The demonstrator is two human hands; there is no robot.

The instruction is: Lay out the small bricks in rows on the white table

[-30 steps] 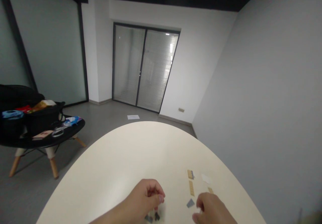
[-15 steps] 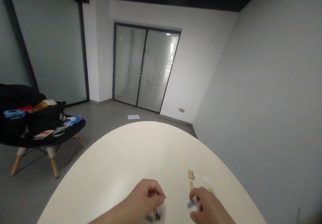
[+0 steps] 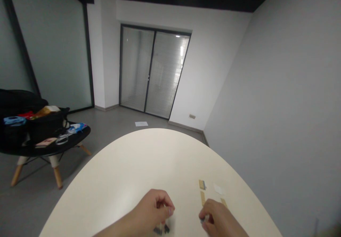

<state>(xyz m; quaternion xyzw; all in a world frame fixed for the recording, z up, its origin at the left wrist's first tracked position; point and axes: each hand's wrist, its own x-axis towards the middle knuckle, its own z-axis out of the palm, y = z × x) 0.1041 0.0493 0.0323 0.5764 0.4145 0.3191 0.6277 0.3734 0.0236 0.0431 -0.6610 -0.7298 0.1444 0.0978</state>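
Note:
My left hand [image 3: 157, 207] is closed low over the cream round table [image 3: 149, 155], thumb and fingers pinched; what it holds, if anything, is too small to name. Just below it lie small dark pieces [image 3: 162, 229]. To the right, my right hand [image 3: 217, 217] has its thumb and fingertips together on a small grey piece [image 3: 202, 220], mostly covered by the fingers. Beyond that hand are a tan piece with a grey edge [image 3: 202, 184], a tan strip [image 3: 203, 198], another tan piece [image 3: 224, 202] and a whitish scrap [image 3: 218, 189].
At the left, a black chair [image 3: 80, 137] bears a black bag [image 3: 48, 125], a booklet [image 3: 45, 143] and a blue-and-white packet [image 3: 77, 127]. A white sheet [image 3: 141, 123] lies on the floor past the table. A grey wall [image 3: 287, 98] rises at the right.
The fingers of my right hand have closed on the grey piece, which showed between them before. That hand has shifted slightly left. My left hand looks nearly unchanged.

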